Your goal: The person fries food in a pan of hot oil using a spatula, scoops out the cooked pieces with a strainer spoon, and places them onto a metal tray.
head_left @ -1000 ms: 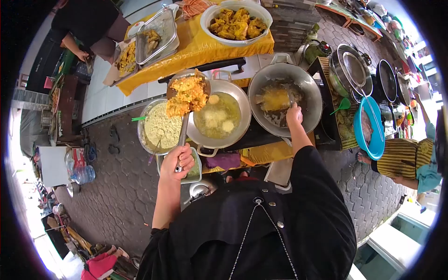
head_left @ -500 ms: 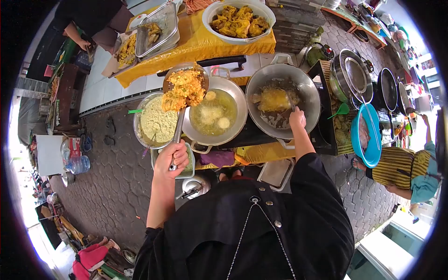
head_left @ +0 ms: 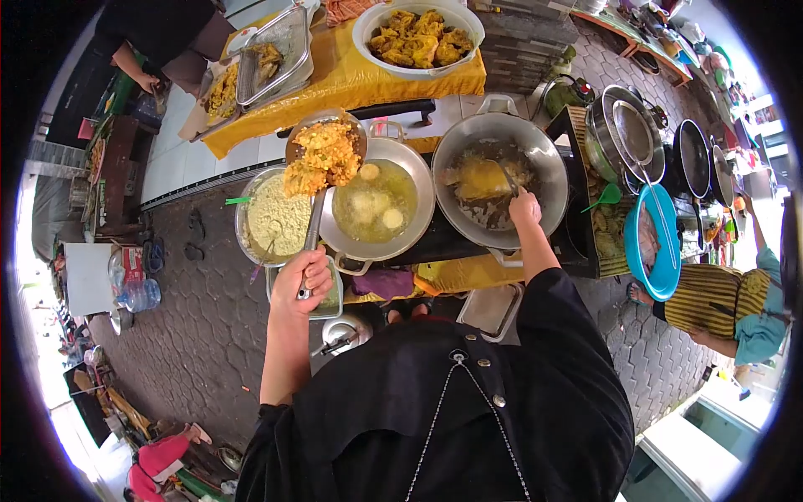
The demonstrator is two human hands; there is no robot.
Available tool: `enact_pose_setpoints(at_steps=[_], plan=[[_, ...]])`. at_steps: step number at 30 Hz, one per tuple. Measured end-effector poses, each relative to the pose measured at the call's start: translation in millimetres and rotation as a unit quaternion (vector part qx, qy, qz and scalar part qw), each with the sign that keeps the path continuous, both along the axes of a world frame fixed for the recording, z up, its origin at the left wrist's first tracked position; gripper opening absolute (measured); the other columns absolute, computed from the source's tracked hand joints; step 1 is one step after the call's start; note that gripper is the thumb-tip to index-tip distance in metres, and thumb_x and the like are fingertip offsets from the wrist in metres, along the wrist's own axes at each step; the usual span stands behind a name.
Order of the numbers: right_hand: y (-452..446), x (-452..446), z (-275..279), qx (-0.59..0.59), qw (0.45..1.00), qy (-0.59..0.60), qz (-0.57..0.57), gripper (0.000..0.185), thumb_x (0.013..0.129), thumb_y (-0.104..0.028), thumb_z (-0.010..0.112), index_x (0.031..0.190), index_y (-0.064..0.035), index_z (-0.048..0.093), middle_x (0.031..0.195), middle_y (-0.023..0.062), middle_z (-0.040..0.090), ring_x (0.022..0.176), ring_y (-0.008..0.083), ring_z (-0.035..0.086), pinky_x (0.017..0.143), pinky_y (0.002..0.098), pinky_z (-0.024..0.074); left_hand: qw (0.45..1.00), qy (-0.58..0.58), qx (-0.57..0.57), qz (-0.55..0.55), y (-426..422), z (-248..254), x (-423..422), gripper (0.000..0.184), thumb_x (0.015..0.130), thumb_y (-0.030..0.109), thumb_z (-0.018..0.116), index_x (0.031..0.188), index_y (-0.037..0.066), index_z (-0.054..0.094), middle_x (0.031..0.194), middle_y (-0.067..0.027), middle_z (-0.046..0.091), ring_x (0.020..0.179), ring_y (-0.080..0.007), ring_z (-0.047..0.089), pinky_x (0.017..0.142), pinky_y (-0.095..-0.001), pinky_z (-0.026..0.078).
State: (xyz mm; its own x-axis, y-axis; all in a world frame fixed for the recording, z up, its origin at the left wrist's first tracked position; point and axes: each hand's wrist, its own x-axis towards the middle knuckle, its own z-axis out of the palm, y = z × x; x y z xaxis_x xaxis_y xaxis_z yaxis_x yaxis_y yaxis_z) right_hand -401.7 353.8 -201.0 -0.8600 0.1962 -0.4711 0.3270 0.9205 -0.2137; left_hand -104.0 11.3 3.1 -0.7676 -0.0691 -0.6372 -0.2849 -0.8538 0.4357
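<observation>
My left hand [head_left: 303, 280] is closed round the handle of a skimmer [head_left: 314, 219], raised over the gap between the batter bowl and the left wok. Golden fried fritters [head_left: 324, 159] are piled on it. Round pieces [head_left: 368, 199] float in the oil of the left wok [head_left: 422, 171]. In the right wok [head_left: 548, 167], a large yellow-brown piece of food [head_left: 482, 179] lies in bubbling oil. My right hand [head_left: 525, 207] grips a dark, slim utensil [head_left: 508, 177] whose end reaches toward that piece; its exact kind is unclear.
Left of the woks stands a bowl of pale batter [head_left: 278, 219]. Beyond them, a white basin [head_left: 475, 52] of yellow chicken-like pieces and a wire basket [head_left: 288, 63] sit on a yellow-covered table. A blue basin [head_left: 661, 251] is at right. People are at upper left, lower left and right.
My right hand has shifted slightly left, and its utensil now leans further left over the food in the wok. The loaded skimmer stays raised. The whole view has shifted a little.
</observation>
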Motion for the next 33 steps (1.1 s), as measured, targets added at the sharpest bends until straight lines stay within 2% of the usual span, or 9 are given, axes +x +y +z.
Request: enact_pose_setpoints(at_steps=[4, 6, 7, 8, 10, 13, 17, 25, 33], plan=[[-8.2, 4.4, 12.2, 0.006, 0.999, 0.020, 0.043, 0.046, 0.084, -0.025, 0.051, 0.129, -0.0218, 0.042, 0.118, 0.0107, 0.051, 0.103, 0.0276, 0.054, 0.082, 0.0392, 0.0469, 1.000, -0.007, -0.014, 0.016, 5.7, 16.3, -8.1, 0.008, 0.086, 0.008, 0.046, 0.079, 0.007, 0.041, 0.051, 0.0058, 0.034, 0.036, -0.0039, 0.031, 0.034, -0.0198, 0.026], [-9.3, 5.0, -3.2, 0.015, 0.997, 0.031, 0.072, 0.046, 0.084, -0.026, 0.051, 0.129, -0.0222, 0.042, 0.119, 0.0106, 0.050, 0.102, 0.0279, 0.054, 0.081, 0.0390, 0.0474, 1.000, 0.005, -0.023, 0.017, 5.2, 19.2, -11.0, 0.008, 0.086, 0.008, 0.045, 0.079, 0.007, 0.041, 0.051, 0.0060, 0.034, 0.036, -0.0037, 0.031, 0.034, -0.0195, 0.026], [-10.8, 0.8, -14.3, -0.004, 1.000, -0.008, 0.021, 0.046, 0.084, -0.026, 0.051, 0.129, -0.0228, 0.042, 0.120, 0.0106, 0.050, 0.102, 0.0274, 0.055, 0.081, 0.0390, 0.0476, 0.999, 0.017, -0.030, 0.021, 4.8, 20.2, -11.7, 0.008, 0.086, 0.008, 0.045, 0.079, 0.007, 0.041, 0.051, 0.0062, 0.034, 0.036, -0.0035, 0.031, 0.034, -0.0192, 0.026], [-11.7, 3.0, -11.4, -0.004, 1.000, -0.010, 0.020, 0.046, 0.084, -0.026, 0.051, 0.129, -0.0228, 0.042, 0.120, 0.0106, 0.050, 0.102, 0.0274, 0.055, 0.081, 0.0390, 0.0476, 0.999, 0.016, -0.031, 0.020, 3.5, 21.4, -13.0, 0.008, 0.086, 0.008, 0.045, 0.079, 0.007, 0.041, 0.051, 0.0062, 0.034, 0.036, -0.0035, 0.031, 0.034, -0.0192, 0.026], [-13.3, 10.1, 2.7, 0.036, 0.995, -0.015, 0.089, 0.046, 0.084, -0.026, 0.051, 0.129, -0.0228, 0.041, 0.119, 0.0107, 0.050, 0.102, 0.0268, 0.054, 0.081, 0.0391, 0.0476, 0.999, 0.018, -0.034, 0.018, 1.4, 23.3, -15.1, 0.007, 0.084, 0.010, 0.046, 0.078, 0.008, 0.042, 0.050, 0.0059, 0.035, 0.036, -0.0045, 0.031, 0.035, -0.0208, 0.026], [-5.7, 18.1, 12.4, 0.037, 0.994, -0.009, 0.102, 0.046, 0.084, -0.025, 0.051, 0.129, -0.0226, 0.041, 0.118, 0.0107, 0.051, 0.103, 0.0265, 0.054, 0.082, 0.0389, 0.0470, 0.999, 0.029, -0.041, 0.018, 2.2, 26.8, -16.4, 0.007, 0.084, 0.010, 0.047, 0.079, 0.008, 0.042, 0.050, 0.0059, 0.035, 0.036, -0.0045, 0.031, 0.035, -0.0209, 0.026], [-7.3, 14.8, 20.4, 0.031, 0.995, -0.013, 0.095, 0.045, 0.085, -0.025, 0.050, 0.129, -0.0224, 0.042, 0.118, 0.0106, 0.050, 0.105, 0.0271, 0.053, 0.084, 0.0388, 0.0462, 0.998, 0.014, -0.053, 0.022, 1.7, 31.4, -18.6, 0.007, 0.084, 0.009, 0.047, 0.078, 0.009, 0.042, 0.050, 0.0060, 0.034, 0.036, -0.0044, 0.031, 0.036, -0.0210, 0.026], [0.0, 33.0, 38.8, -0.004, 0.998, 0.057, -0.002, 0.043, 0.086, -0.027, 0.048, 0.128, -0.0191, 0.041, 0.117, 0.0118, 0.050, 0.104, 0.0313, 0.053, 0.084, 0.0415, 0.0443, 0.999, 0.002, -0.044, 0.015, -5.9, 29.4, -20.7, 0.003, 0.084, 0.009, 0.047, 0.082, 0.007, 0.045, 0.050, 0.0056, 0.035, 0.036, -0.0049, 0.031, 0.036, -0.0210, 0.026], [-3.2, 12.9, 10.3, 0.014, 0.998, 0.052, -0.011, 0.038, 0.087, -0.026, 0.047, 0.123, -0.0150, 0.044, 0.116, 0.0143, 0.050, 0.103, 0.0332, 0.053, 0.082, 0.0421, 0.0454, 0.999, 0.011, -0.042, 0.004, -12.2, 24.6, -22.4, 0.004, 0.086, 0.009, 0.045, 0.086, 0.004, 0.044, 0.050, 0.0068, 0.033, 0.035, -0.0027, 0.030, 0.034, -0.0193, 0.026]])
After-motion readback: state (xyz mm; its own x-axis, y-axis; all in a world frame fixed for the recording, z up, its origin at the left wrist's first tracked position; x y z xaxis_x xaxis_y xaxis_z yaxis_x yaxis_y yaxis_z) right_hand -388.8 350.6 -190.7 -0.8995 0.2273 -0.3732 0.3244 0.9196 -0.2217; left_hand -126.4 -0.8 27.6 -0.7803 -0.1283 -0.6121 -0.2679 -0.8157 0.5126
